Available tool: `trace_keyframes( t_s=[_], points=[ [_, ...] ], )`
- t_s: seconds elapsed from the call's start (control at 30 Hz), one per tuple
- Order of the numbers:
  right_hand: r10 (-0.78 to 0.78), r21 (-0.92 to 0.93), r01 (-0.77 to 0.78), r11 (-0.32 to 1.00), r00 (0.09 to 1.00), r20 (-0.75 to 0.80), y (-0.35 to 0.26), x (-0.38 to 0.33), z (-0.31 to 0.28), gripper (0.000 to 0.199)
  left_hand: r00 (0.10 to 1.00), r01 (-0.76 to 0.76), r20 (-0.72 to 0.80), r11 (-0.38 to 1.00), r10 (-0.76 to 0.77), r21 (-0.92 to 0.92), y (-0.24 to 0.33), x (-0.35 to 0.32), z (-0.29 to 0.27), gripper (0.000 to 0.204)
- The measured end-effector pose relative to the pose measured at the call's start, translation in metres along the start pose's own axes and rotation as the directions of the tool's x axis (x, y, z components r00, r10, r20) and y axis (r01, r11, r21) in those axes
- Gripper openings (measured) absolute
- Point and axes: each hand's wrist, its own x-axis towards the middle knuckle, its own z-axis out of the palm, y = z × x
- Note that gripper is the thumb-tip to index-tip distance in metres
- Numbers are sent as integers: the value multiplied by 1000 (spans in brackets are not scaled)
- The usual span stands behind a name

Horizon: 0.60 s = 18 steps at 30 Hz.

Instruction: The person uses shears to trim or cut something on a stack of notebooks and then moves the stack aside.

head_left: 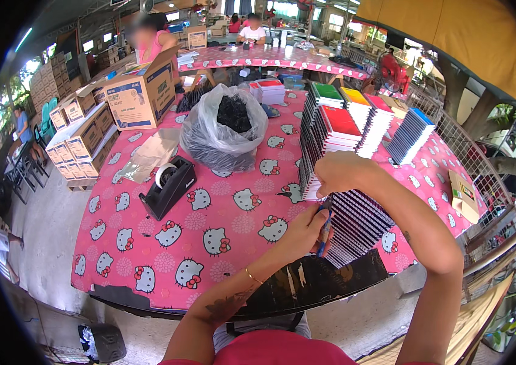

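Observation:
My left hand is closed around blue-handled pliers, whose jaws point up at the near end of the notebooks. A stack of spiral-bound notebooks stands by the front edge, rows of dark coil bindings facing me. Over its far upper corner my right hand bends down with fingers pinched together; what they hold, if anything, is hidden. Just behind rise taller stacks of notebooks with a red cover, a green cover and a yellow cover on top.
Left of the notebooks are a clear bag of black coils, a black tape dispenser and a brown sheet. A cardboard box stands at the back left. Blue-topped notebooks lean at right. Other people sit farther back.

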Motion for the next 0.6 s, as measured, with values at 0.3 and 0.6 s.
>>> trace_keyframes(
  t_s=[0.3,0.6],
  points=[
    [59,-11,-59,998,998,-22,-4,8,2,26,1000,1,-22,999,-1,-38,-19,-10,4,39],
    [7,-112,1,994,997,76,-5,8,4,30,997,-71,-5,997,71,24,-11,-2,5,38]
  ],
)
